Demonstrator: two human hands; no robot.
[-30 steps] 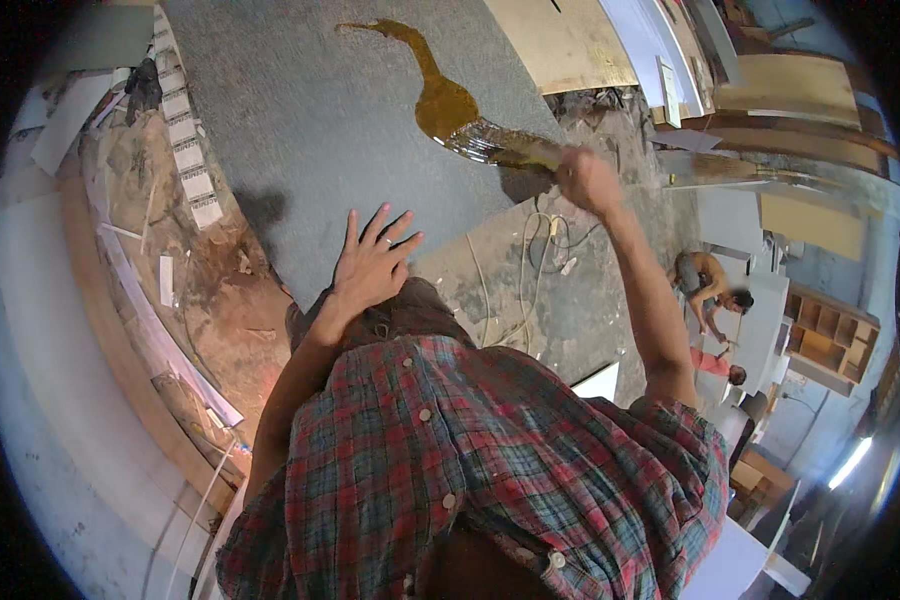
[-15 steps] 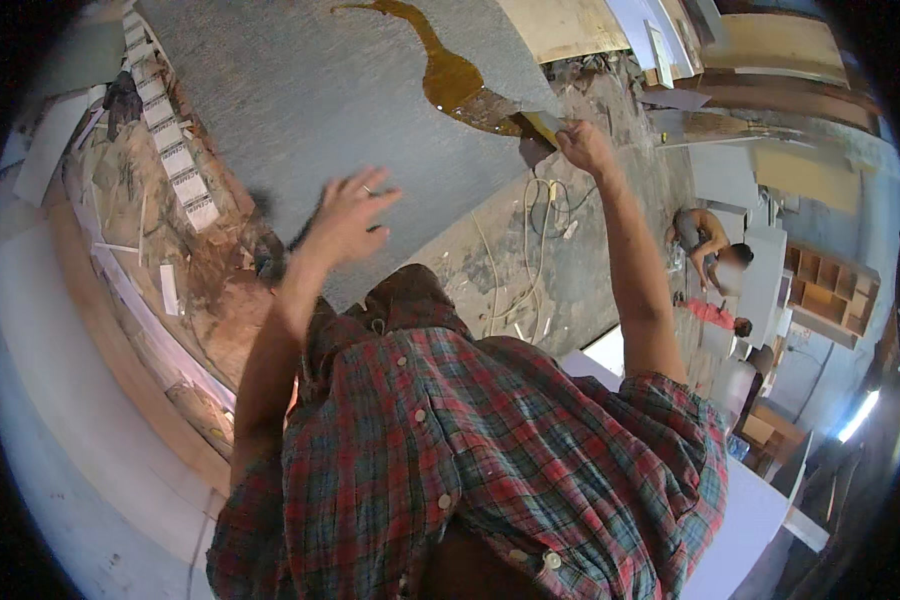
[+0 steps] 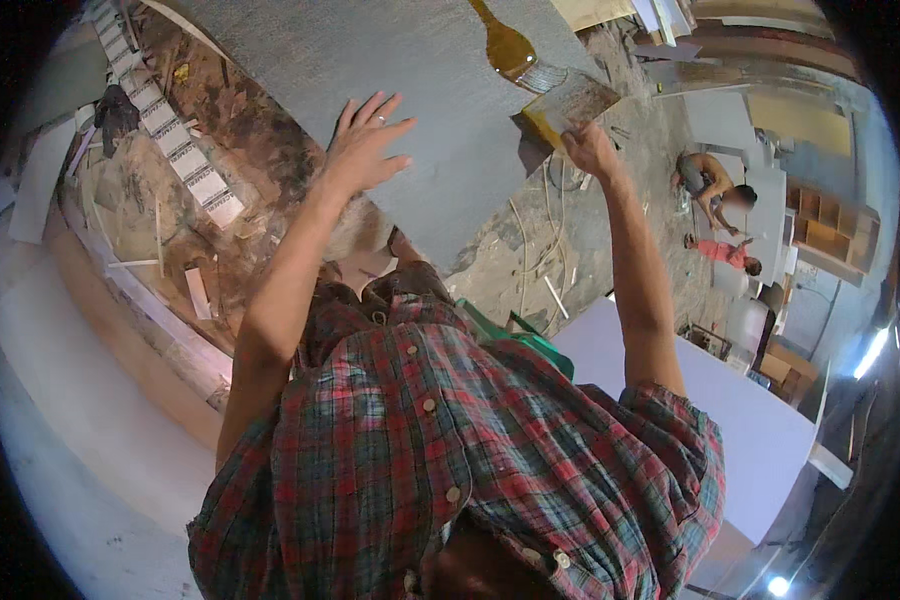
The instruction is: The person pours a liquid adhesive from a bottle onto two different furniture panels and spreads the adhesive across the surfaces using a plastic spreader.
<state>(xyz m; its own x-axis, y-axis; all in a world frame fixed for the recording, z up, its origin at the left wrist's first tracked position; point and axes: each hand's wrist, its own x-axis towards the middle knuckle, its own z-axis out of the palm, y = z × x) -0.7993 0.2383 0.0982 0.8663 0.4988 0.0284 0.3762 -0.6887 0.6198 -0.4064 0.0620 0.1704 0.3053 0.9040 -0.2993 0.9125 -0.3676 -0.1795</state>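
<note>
A large grey sheet (image 3: 300,50) with a finely textured surface lies in front of me. A pool of amber, glue-like liquid (image 3: 510,50) runs across its far right part. My right hand (image 3: 592,150) is closed around a flat, thin spreader (image 3: 542,128) with yellow on it, at the sheet's right edge. A thin, streaked smear lies between the pool and this spreader. My left hand (image 3: 367,145), a ring on one finger, has its fingers spread at the sheet's left edge and holds nothing. Whether its palm presses on the sheet is hard to tell.
A row of white printed blocks (image 3: 185,150) and scrap strips lie on the littered floor at left. Pale cable (image 3: 560,240) and a green bag (image 3: 540,350) are near my right side. Two people (image 3: 712,190) crouch farther right, near a wooden shelf unit (image 3: 830,225).
The spreader is nearer the sheet's right corner, and the streaked smear there has widened. My left hand has risen slightly in view. The whole view has shifted, and a green bag has appeared.
</note>
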